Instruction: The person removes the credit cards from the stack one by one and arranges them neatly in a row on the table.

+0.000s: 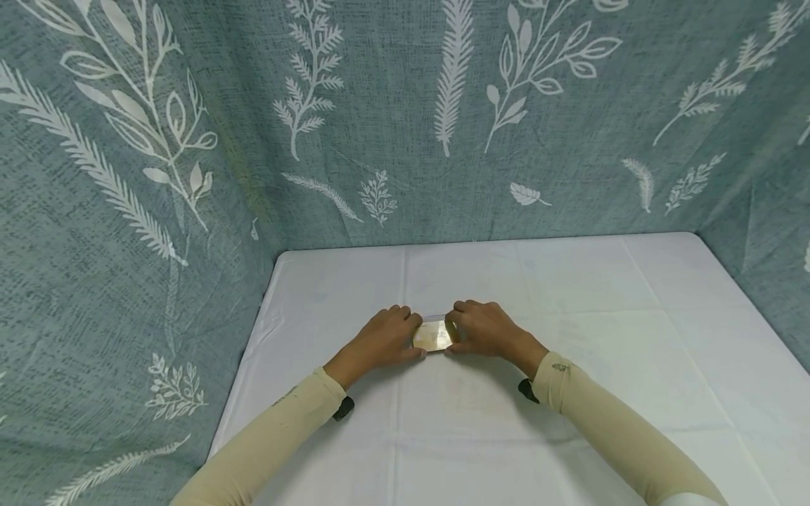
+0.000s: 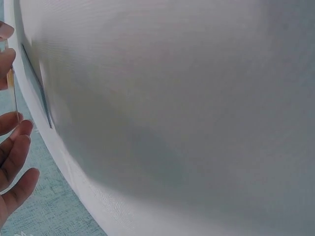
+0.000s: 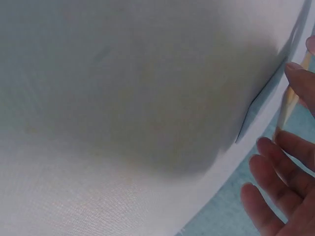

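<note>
Both hands hold a thin, shiny, gold-toned rectangular piece between them near the middle of the white table. My left hand pinches its left end, and my right hand pinches the right end. From the side, in the left wrist view, the piece looks like a thin sheet raised above the table. Beneath it lies a flat bluish-grey thing with a dark edge, seen in the right wrist view too. Its kind cannot be made out. The fingers cover the ends of the gold-toned piece.
A white cloth with fold creases covers the table. Blue-green curtains with white leaf prints hang behind the table and at both sides. Dark straps or mounts show under both wrists.
</note>
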`<state>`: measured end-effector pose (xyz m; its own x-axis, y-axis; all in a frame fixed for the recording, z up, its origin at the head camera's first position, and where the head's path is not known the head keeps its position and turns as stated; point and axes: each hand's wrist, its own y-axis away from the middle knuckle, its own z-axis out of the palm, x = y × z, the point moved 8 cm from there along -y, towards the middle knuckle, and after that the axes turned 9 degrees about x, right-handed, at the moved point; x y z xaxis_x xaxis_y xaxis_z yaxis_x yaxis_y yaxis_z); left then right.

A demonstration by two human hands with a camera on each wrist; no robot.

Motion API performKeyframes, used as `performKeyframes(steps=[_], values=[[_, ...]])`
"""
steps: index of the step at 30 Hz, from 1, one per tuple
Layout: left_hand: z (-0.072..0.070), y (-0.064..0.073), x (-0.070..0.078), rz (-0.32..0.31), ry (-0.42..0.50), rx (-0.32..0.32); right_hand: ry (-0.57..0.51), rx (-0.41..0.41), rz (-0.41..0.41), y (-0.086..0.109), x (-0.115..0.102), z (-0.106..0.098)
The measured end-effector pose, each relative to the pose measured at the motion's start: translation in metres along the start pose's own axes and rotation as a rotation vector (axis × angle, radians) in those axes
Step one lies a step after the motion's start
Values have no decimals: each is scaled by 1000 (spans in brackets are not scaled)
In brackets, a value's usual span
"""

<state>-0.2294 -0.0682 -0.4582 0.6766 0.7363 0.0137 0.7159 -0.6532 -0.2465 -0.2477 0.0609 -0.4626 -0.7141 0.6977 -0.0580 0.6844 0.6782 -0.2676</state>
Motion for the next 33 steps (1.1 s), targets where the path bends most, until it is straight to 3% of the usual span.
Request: performKeyframes(steps=[10, 24, 33], values=[[-2, 4, 1, -27, 13, -45, -6, 7, -7, 1, -2, -2], [-14, 6, 2, -18, -5, 34, -63, 32, 18, 1, -4, -12], [-20, 10, 4, -38, 20, 11, -72, 49, 1, 1, -9, -18]])
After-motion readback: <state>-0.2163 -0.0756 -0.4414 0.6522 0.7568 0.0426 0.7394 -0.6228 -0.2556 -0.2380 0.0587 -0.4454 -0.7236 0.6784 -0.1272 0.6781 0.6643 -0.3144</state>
